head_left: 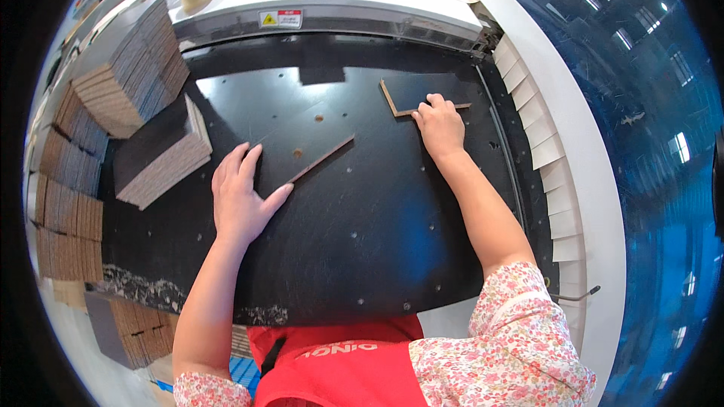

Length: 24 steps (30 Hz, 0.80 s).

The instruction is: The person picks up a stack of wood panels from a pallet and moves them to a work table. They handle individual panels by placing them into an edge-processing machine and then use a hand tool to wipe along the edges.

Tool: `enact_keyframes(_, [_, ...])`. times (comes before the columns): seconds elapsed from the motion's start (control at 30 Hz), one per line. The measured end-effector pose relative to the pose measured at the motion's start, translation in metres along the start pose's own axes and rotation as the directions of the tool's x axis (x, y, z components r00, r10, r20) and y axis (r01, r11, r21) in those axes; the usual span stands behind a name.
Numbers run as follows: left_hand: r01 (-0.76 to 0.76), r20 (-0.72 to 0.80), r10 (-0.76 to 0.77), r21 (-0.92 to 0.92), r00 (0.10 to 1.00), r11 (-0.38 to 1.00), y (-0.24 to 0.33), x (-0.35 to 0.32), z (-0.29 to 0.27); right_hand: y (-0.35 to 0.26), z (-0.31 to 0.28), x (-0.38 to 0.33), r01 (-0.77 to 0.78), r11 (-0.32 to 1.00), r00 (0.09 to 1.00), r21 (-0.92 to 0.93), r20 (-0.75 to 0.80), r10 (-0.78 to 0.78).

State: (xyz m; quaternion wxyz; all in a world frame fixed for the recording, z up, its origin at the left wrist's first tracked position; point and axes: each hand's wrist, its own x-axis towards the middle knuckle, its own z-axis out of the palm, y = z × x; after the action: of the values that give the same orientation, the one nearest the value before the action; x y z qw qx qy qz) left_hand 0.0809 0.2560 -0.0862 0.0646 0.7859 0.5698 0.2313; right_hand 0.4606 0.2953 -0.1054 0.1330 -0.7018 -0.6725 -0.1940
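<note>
Your left hand (241,192) lies spread flat on 1 panel (302,143); your right hand (440,126) presses fingertips on another panel (421,92).

You had bright overhead light that glared white off the glossy black table (362,203) near its far edge. Your hands cast only soft shadows. The fisheye bent straight edges toward the dark rim; focus stayed sharp.

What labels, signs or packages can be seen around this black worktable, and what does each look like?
Warning sticker: on the pale machine rail behind the table, a small rectangle, yellow triangle on the left, red and white on the right.
Apron print: pale lettering across the red apron at the bottom edge.
No screens or packages show.
</note>
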Motion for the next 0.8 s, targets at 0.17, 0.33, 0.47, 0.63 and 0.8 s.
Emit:
enact_keyframes(0.17, [-0.039, -0.017, 0.039, 0.008, 0.999, 0.999, 0.0, 0.003, 0.006, 0.061, 0.05, 0.057, -0.126, 0.991, 0.992, -0.049, -0.034, 0.125])
enact_keyframes(0.33, [-0.024, 0.017, 0.023, 0.029, 1.0, 0.999, -0.001, 0.004, 0.004, 0.102, 0.076, 0.105, -0.288, 0.949, 0.957, -0.129, 0.006, 0.292])
enact_keyframes(0.47, [-0.022, 0.028, 0.021, 0.049, 0.999, 0.999, 0.004, 0.007, 0.001, 0.129, 0.088, 0.128, -0.454, 0.883, 0.89, -0.12, -0.001, 0.457])
enact_keyframes(0.63, [-0.016, 0.032, 0.014, 0.06, 0.999, 0.998, 0.004, 0.006, 0.0, 0.121, 0.075, 0.131, -0.462, 0.882, 0.882, -0.089, 0.055, 0.468])
enact_keyframes(0.8, [-0.024, 0.027, 0.023, 0.047, 0.999, 0.999, 0.006, 0.01, 0.003, 0.124, 0.078, 0.119, -0.54, 0.829, 0.841, -0.141, -0.066, 0.537])
